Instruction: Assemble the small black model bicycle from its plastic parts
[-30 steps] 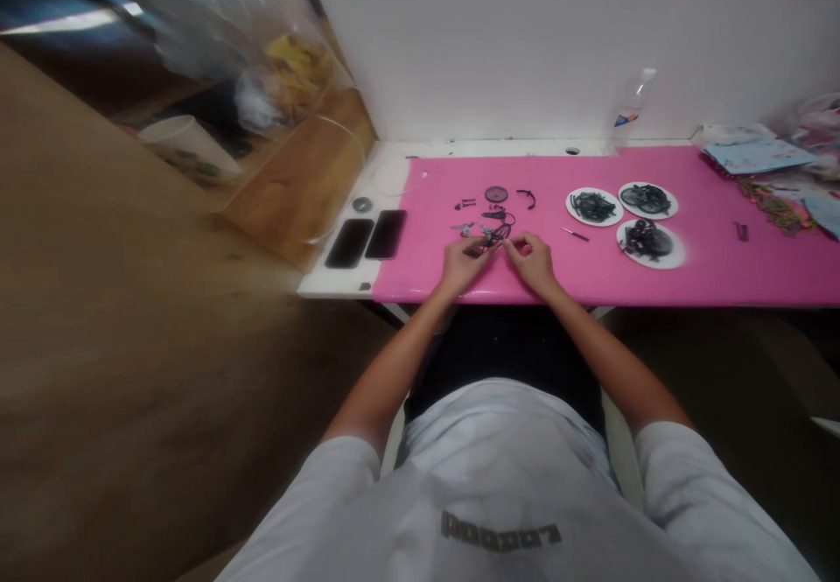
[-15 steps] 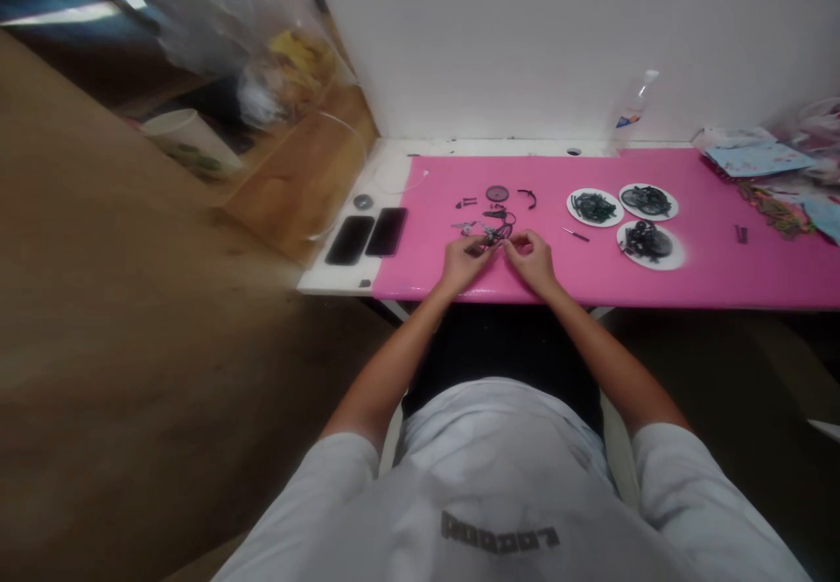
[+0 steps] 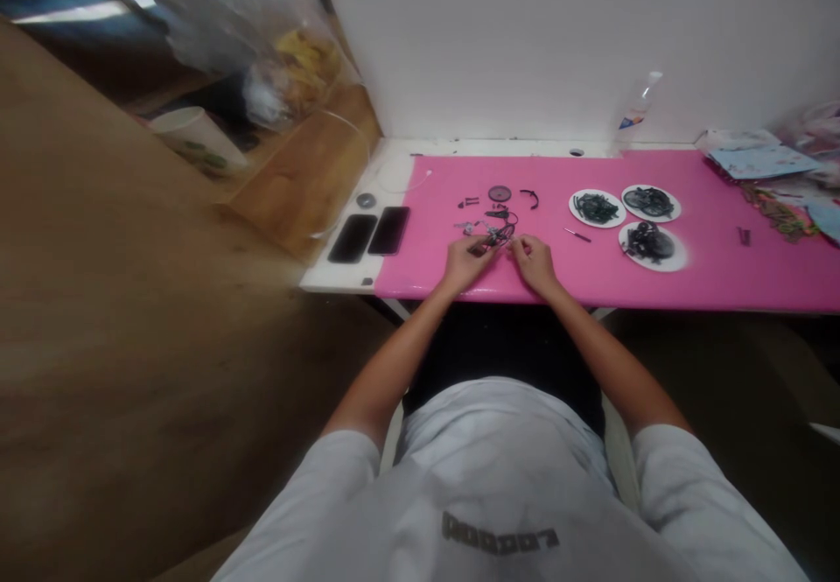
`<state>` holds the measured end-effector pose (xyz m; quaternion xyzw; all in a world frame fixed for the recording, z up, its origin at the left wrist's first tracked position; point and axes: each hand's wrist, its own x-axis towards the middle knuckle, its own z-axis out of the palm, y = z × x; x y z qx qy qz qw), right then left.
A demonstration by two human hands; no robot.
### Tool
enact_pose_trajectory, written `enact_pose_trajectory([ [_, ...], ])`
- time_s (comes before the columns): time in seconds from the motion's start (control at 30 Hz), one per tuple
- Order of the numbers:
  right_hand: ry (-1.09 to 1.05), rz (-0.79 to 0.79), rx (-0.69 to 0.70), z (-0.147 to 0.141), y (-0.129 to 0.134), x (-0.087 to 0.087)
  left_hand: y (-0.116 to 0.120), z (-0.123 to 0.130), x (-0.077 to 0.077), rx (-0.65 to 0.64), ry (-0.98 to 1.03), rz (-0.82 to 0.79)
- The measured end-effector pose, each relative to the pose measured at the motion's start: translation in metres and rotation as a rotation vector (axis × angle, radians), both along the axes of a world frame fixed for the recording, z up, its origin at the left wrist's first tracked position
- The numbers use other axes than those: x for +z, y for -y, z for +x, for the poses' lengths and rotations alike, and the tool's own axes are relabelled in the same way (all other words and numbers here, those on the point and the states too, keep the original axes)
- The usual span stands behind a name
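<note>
My left hand is closed on a small black part with thin curved pieces, just above the pink mat; its exact kind is too small to tell. Close beside it, my right hand has its thumb and fingers pinched together; whatever lies between them is too small to make out. Beyond the hands are a dark round disc, a curved black strip and several tiny dark pieces. Small silvery parts lie by my left hand. To the right rests a small screwdriver.
Three white plates of black parts, one of them a front plate, stand on the pink mat. Two dark phones lie at left. A clear bottle stands by the wall; bags and blue packets fill the far right.
My right hand has shifted slightly to the right, away from the black part, and its fingers have drawn closer together. My left hand keeps its hold.
</note>
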<state>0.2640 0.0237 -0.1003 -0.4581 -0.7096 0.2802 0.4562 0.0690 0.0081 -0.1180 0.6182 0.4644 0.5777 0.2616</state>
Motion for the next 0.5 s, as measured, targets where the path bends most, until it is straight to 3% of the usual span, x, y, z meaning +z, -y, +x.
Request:
enact_pose_trajectory([
  [0.1,0.005,0.0,-0.005,-0.0006,0.0002,0.0003,0.0,0.0002,0.0007,0.008,-0.006,-0.018],
  [0.33,0.042,0.103,-0.157,-0.0049,0.0061,0.0032,0.0008,0.0003,0.0023,0.007,0.0,-0.024],
  [0.5,0.103,0.131,-0.16,-0.0049,0.0058,0.0017,0.0011,0.0004,0.0019,0.001,0.001,-0.03],
])
